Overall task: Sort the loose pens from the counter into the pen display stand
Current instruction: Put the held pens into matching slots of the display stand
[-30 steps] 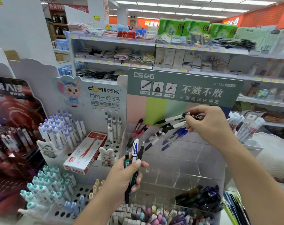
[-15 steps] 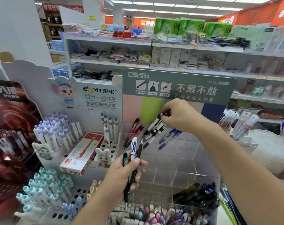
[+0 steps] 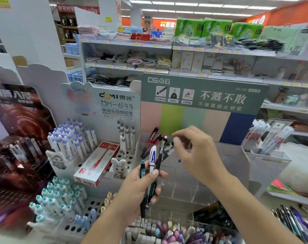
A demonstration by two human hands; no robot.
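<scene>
My left hand [image 3: 142, 187] grips three pens [image 3: 152, 166] upright: a teal one, a white one with a blue letter, and a black one. It is in front of the clear acrylic pen display stand [image 3: 188, 189]. My right hand [image 3: 195, 154] reaches over the stand's top-left compartments with curled, motion-blurred fingers, pinching the tops of black-and-white pens [image 3: 168, 148] that slant down into a compartment. Red pens [image 3: 156, 136] stand in the compartment to their left. Part of the bunch is hidden behind my right hand.
A white peg stand [image 3: 100, 205] with purple and teal capped pens [image 3: 70, 138] and a red pen box [image 3: 97, 164] stands at left. Erasers and coloured pens [image 3: 169, 231] fill the front bins. Loose pens [image 3: 295, 221] lie at lower right. White pens in a clear holder [image 3: 267, 136] stand at right.
My right hand has moved left and down with its bunch of pens, from above the stand's middle into the top-left compartments. My left hand has kept its three pens still.
</scene>
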